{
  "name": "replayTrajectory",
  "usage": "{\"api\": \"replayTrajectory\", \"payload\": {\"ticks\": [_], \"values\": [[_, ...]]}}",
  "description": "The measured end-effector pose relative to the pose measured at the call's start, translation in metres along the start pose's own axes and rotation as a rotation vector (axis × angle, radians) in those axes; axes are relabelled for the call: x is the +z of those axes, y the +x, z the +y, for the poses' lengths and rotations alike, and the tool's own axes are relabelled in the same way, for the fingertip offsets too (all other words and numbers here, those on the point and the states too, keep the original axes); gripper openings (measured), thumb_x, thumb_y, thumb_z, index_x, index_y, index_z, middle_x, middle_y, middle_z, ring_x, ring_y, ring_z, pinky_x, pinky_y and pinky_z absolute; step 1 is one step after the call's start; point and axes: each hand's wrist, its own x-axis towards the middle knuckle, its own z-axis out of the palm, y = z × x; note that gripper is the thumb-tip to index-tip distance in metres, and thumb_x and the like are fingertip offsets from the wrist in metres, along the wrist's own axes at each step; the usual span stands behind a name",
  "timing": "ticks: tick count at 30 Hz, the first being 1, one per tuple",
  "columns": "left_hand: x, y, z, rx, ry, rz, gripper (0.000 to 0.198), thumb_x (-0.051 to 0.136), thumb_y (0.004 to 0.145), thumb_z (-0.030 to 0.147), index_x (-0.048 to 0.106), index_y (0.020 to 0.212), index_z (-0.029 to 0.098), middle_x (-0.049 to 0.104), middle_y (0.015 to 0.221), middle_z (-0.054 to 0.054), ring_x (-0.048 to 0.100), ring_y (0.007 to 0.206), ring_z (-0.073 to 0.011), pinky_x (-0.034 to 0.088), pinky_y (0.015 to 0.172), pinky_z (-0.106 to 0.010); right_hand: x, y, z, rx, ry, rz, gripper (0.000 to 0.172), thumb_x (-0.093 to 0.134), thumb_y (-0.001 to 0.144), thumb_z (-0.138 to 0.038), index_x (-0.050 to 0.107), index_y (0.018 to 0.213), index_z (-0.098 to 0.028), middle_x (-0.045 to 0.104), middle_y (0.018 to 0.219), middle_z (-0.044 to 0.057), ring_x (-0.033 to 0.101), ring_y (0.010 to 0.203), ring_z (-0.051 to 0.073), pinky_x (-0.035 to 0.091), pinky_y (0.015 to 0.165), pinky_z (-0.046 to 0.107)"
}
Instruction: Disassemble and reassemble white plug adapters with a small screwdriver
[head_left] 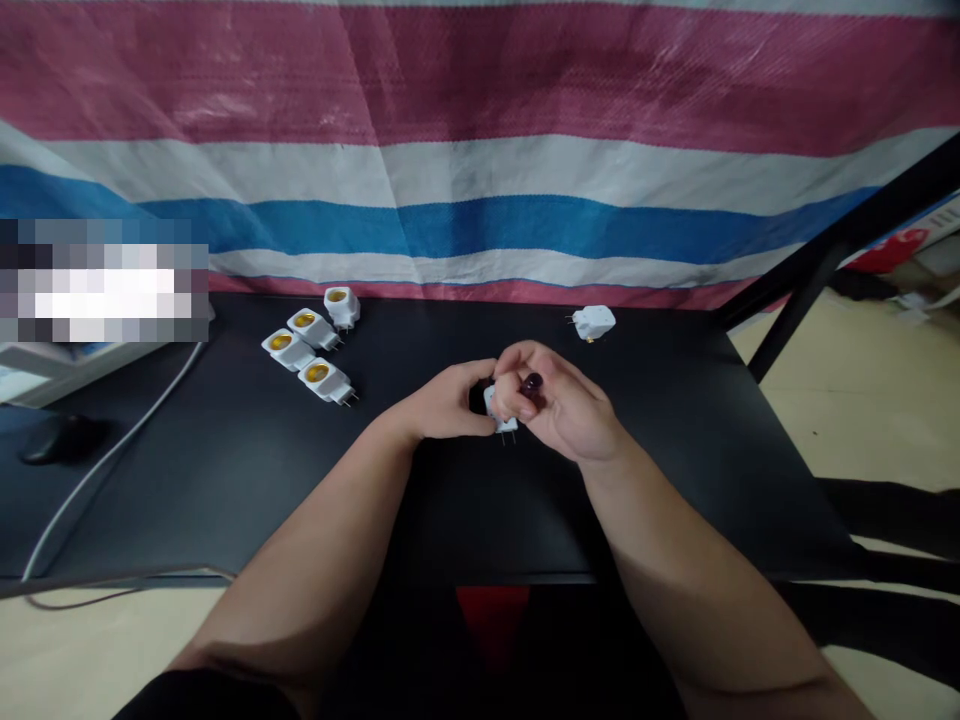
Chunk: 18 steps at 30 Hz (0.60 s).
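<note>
In the middle of the black table, my left hand (454, 400) grips a white plug-in lamp socket (502, 425) between thumb and fingers, its two metal prongs pointing toward me. My right hand (566, 405) is closed around a dark-handled screwdriver (532, 384); the rounded handle end shows, while its shaft and tip are hidden. The right fingers are over the socket and cover part of it. Beyond the right hand, another white plug-in socket (595, 322) lies on its side, prongs to the left.
Several white sockets with gold-coloured insides (319, 378) stand grouped at the left. A grey cable (124, 445) runs down past a black mouse (64, 438) at the left edge. Striped sheeting (480, 220) hangs behind the table (675, 400); a black metal frame (795, 290) rises at the right.
</note>
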Motion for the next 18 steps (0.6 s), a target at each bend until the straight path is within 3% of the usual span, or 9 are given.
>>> {"api": "replayTrajectory", "payload": {"ticks": [2,5,7,9,12,15,18], "values": [[-0.0001,0.0000,0.0002,0.006,-0.007,-0.005,0.030,0.072,0.070,0.014,0.066,0.098,0.018,0.070,0.094,-0.001,0.066,0.085,-0.0178,0.051,0.077,-0.030,0.0006,-0.0004,0.0007,-0.046,-0.011,-0.002,0.026,0.067,0.105,-0.052,0.059,0.107,-0.027,0.053,0.077,-0.005,0.047,0.065,0.014,0.045,0.068,0.032],[-0.0005,0.0000,0.0008,0.025,-0.025,-0.005,0.026,0.072,0.071,0.013,0.064,0.095,0.018,0.069,0.095,-0.001,0.064,0.084,-0.0163,0.051,0.078,-0.030,-0.0007,-0.0013,-0.0031,-0.057,-0.106,0.021,0.023,0.070,0.104,-0.048,0.062,0.102,-0.027,0.061,0.098,0.002,0.060,0.082,0.017,0.051,0.077,0.036],[-0.0009,0.0000,0.0008,0.027,-0.022,-0.011,0.025,0.072,0.071,0.013,0.065,0.095,0.018,0.069,0.094,0.000,0.064,0.083,-0.0158,0.051,0.078,-0.030,-0.0008,-0.0017,-0.0056,-0.017,-0.128,0.039,0.029,0.061,0.108,-0.050,0.066,0.098,-0.024,0.061,0.094,0.004,0.062,0.085,0.020,0.052,0.079,0.038],[-0.0012,0.0000,0.0002,0.021,-0.016,-0.018,0.027,0.072,0.071,0.014,0.067,0.098,0.018,0.070,0.094,-0.001,0.065,0.084,-0.0169,0.051,0.078,-0.030,0.0004,-0.0020,-0.0051,0.024,-0.076,0.041,0.036,0.051,0.112,-0.053,0.067,0.099,-0.023,0.054,0.078,0.000,0.056,0.075,0.019,0.050,0.075,0.037],[-0.0010,0.0001,-0.0008,0.004,-0.006,-0.015,0.032,0.072,0.071,0.014,0.069,0.103,0.017,0.072,0.097,-0.002,0.067,0.088,-0.0188,0.052,0.079,-0.031,0.0021,-0.0026,-0.0006,-0.011,0.011,-0.001,0.028,0.056,0.110,-0.054,0.061,0.110,-0.026,0.047,0.070,-0.005,0.044,0.064,0.015,0.043,0.068,0.033],[-0.0005,0.0002,-0.0006,0.012,-0.015,-0.008,0.031,0.072,0.071,0.013,0.068,0.102,0.017,0.072,0.096,-0.001,0.067,0.088,-0.0184,0.053,0.080,-0.031,0.0011,-0.0029,-0.0003,-0.059,-0.008,-0.043,0.018,0.064,0.108,-0.045,0.060,0.108,-0.028,0.057,0.082,-0.003,0.051,0.071,0.015,0.044,0.072,0.033],[-0.0004,0.0004,0.0002,0.039,-0.019,-0.016,0.026,0.073,0.072,0.012,0.068,0.097,0.018,0.073,0.096,-0.001,0.067,0.088,-0.0177,0.053,0.084,-0.032,-0.0003,-0.0021,-0.0040,-0.018,-0.062,-0.042,0.031,0.057,0.111,-0.049,0.067,0.096,-0.023,0.061,0.090,0.003,0.061,0.082,0.019,0.049,0.078,0.037]]}}
